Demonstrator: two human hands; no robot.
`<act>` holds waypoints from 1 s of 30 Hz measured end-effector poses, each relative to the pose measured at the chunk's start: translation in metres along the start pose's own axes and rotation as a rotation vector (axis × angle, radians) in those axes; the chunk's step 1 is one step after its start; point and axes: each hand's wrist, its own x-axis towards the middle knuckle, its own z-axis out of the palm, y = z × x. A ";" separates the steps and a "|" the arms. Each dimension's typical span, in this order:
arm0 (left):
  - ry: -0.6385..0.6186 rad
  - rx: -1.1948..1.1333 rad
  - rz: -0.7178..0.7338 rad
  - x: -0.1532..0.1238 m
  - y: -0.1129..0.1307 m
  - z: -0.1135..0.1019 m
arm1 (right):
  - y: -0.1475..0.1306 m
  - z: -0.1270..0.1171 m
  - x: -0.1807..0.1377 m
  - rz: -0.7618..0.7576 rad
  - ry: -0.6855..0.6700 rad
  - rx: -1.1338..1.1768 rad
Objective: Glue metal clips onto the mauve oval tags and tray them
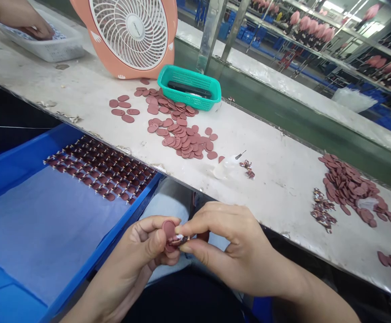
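Both hands [229, 246] pinch a maroon disc [169, 229] below the workbench edge [303, 246].

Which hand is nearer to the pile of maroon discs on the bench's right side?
The right hand, below and left of the pile; the left hand is farther left.

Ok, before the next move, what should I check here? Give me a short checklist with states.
1. Left hand and right hand both on the maroon disc: ok.
2. Grip on the disc, pinched between fingers of both hands: ok.
3. Patterned piece at the disc's edge, partly hidden by fingers, seating: cannot tell.
4. Pile of loose discs within reach: ok.
5. Rows of small pieces in the blue tray, lined up: ok.
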 end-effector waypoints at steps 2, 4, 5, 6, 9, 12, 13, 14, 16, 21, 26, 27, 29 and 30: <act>-0.004 -0.001 0.000 -0.001 0.001 0.001 | 0.000 0.000 -0.001 -0.015 0.003 -0.016; -0.014 0.005 0.010 -0.003 0.002 0.001 | -0.001 0.001 -0.003 -0.029 -0.003 -0.031; -0.022 0.009 0.020 -0.003 0.002 0.001 | -0.002 0.001 -0.004 -0.038 -0.010 -0.032; -0.032 0.012 0.031 -0.004 0.002 0.000 | -0.002 0.001 -0.005 -0.052 -0.017 -0.031; -0.095 0.004 0.048 -0.004 0.001 0.000 | -0.004 0.000 -0.007 -0.106 -0.017 -0.018; -0.119 -0.012 0.031 -0.004 0.002 0.001 | -0.004 -0.001 -0.008 -0.121 0.000 -0.034; -0.106 -0.015 0.025 -0.003 0.002 0.001 | -0.003 -0.001 -0.008 -0.115 0.000 -0.039; -0.087 -0.018 0.021 -0.003 0.003 0.002 | -0.002 -0.001 -0.008 -0.109 0.000 -0.041; -0.064 -0.020 0.017 0.000 0.003 0.003 | 0.001 0.000 -0.006 -0.090 -0.004 -0.031; -0.044 -0.015 0.032 0.005 0.002 0.001 | 0.005 0.002 -0.003 -0.060 -0.018 0.002; -0.032 0.022 0.048 0.006 -0.002 -0.004 | 0.006 0.002 -0.003 -0.049 -0.017 0.006; -0.048 0.025 0.049 0.006 -0.002 -0.004 | 0.006 0.002 -0.003 -0.050 -0.015 0.004; -0.084 0.024 0.046 0.007 -0.004 -0.006 | 0.006 0.002 -0.004 -0.048 -0.016 0.000; -0.094 0.024 0.045 0.007 -0.004 -0.007 | 0.006 0.002 -0.004 -0.048 -0.016 -0.003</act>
